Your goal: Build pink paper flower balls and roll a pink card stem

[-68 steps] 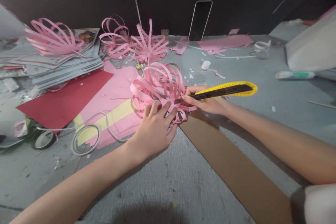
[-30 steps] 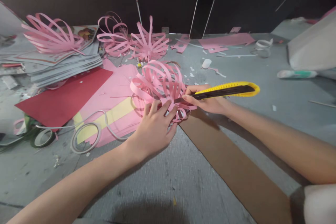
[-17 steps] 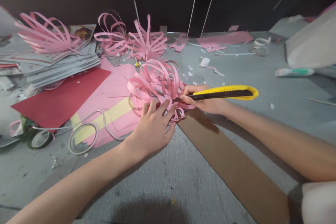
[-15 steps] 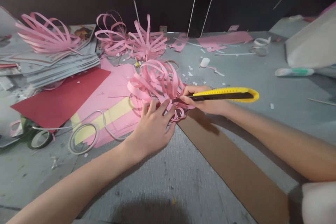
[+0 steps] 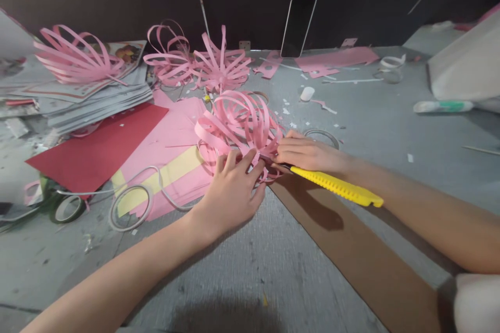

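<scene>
A looped bundle of pink paper strips (image 5: 244, 119) lies in the middle of the table. My left hand (image 5: 234, 184) rests on its near edge with the fingers spread and bent, fingertips touching the strips. My right hand (image 5: 308, 156) is closed round the front of a yellow utility knife (image 5: 338, 186), whose handle sticks out to the right below the hand. The knife's front end points left into the strips, close to my left fingertips; the blade tip is hidden. Under the knife runs a long brown cardboard strip (image 5: 359, 250).
More pink strip bundles (image 5: 221, 65) stand at the back, one on a stack of printed paper (image 5: 101, 99). A phone (image 5: 299, 26) leans on the dark wall. Red paper (image 5: 97, 145), pink sheets (image 5: 183, 114), tape rolls (image 5: 130, 225) and a white-green pen (image 5: 443, 107) lie around.
The knife's handle has swung down toward me, from above my right wrist to below it. My right hand has turned palm-down. My left hand stays on the strips.
</scene>
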